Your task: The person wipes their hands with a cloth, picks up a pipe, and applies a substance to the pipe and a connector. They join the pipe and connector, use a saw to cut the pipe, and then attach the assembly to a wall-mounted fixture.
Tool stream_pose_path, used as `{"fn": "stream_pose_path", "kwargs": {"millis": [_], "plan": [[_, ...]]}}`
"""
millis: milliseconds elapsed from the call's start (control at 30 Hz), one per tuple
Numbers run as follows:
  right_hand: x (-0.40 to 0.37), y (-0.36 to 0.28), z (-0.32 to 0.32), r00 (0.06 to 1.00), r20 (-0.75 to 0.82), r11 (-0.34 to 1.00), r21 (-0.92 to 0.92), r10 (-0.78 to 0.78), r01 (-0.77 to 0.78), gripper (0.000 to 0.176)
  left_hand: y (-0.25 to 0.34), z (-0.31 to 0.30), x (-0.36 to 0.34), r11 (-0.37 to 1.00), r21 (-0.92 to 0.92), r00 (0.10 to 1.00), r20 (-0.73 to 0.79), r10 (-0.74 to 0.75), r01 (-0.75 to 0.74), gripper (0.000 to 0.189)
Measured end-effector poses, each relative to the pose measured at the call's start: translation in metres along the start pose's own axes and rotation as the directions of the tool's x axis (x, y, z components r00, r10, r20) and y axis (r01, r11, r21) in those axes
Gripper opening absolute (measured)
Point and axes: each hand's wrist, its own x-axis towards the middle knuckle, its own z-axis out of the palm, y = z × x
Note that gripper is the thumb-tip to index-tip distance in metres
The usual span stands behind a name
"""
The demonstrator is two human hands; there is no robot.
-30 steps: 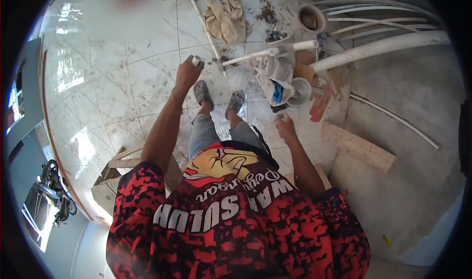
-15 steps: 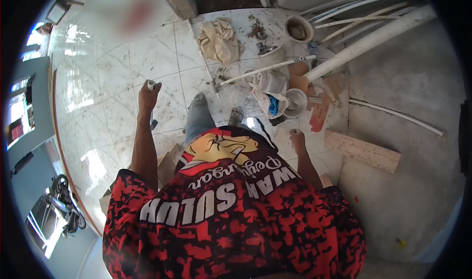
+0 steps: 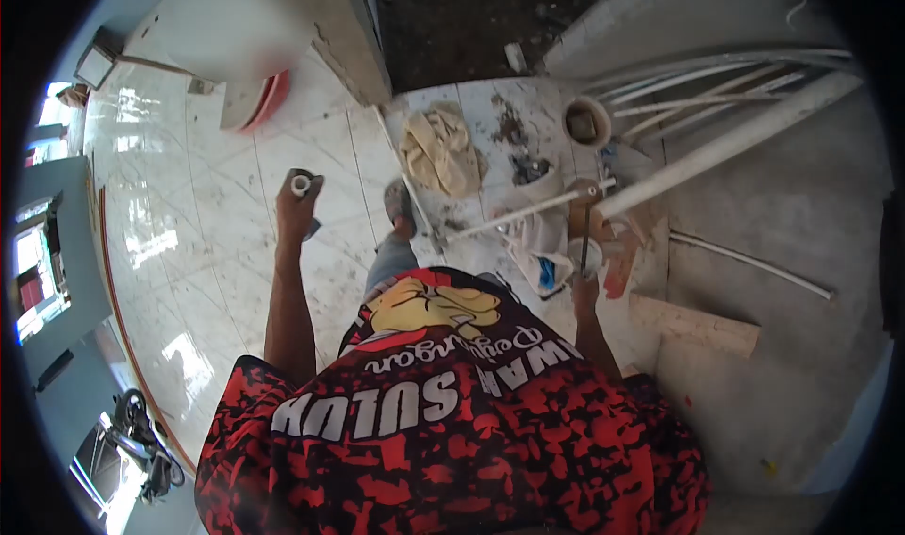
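Note:
My left hand [image 3: 295,213] is out over the tiled floor, its fingers wrapped round a white plastic pipe [image 3: 301,184] whose round open end faces up toward me. Most of the pipe's length is hidden below the fist. On the other side, my right hand [image 3: 584,293] is closed round a thin, dark, straight tool [image 3: 588,238] pointing forward; its exact kind cannot be told. Behind that tool lie a pale bucket [image 3: 579,252] and brown cardboard [image 3: 582,222]. A whitish sack [image 3: 537,243] with something blue in it sits just left of the right hand.
A long thick white pipe [image 3: 731,144] slants across the right, with thinner pipes behind it. A beige cloth [image 3: 441,148] and a round tub [image 3: 586,123] lie ahead. A wooden board [image 3: 696,324] is at right. A doorway to dark ground [image 3: 452,35] opens in front.
My view has shifted as one foot steps forward. My right hand has moved forward, and the dark tool now shows in it. The pipe's end in my left hand has turned more toward me.

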Motion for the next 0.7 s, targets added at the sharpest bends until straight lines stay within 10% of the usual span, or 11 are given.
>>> {"fn": "stream_pose_path", "kwargs": {"millis": [300, 367, 500, 700], "plan": [[-0.049, -0.169, 0.012, 0.995, -0.086, 0.980, 0.195, 0.044, -0.026, 0.029, 0.135, 0.047, 0.165, 0.750, -0.662, 0.940, 0.268, 0.213, 0.019, 0.014], [-0.055, -0.233, -0.002, 0.971, -0.235, 0.982, 0.165, -0.053, 0.094, 0.033, 0.151, 0.069, 0.189, 0.391, -0.880, 0.922, 0.354, 0.160, 0.270, 0.011], [-0.005, -0.311, 0.000, 0.991, -0.131, 0.896, 0.435, -0.033, 0.087, 0.034, 0.162, 0.110, 0.227, 0.061, -0.873, 0.869, 0.487, 0.088, 0.483, 0.016], [0.123, -0.459, 0.020, 0.951, -0.132, 0.737, 0.606, -0.279, 0.300, 0.042, 0.179, 0.159, 0.278, -0.039, -0.856, 0.857, 0.516, -0.009, 0.515, 0.017]]}}
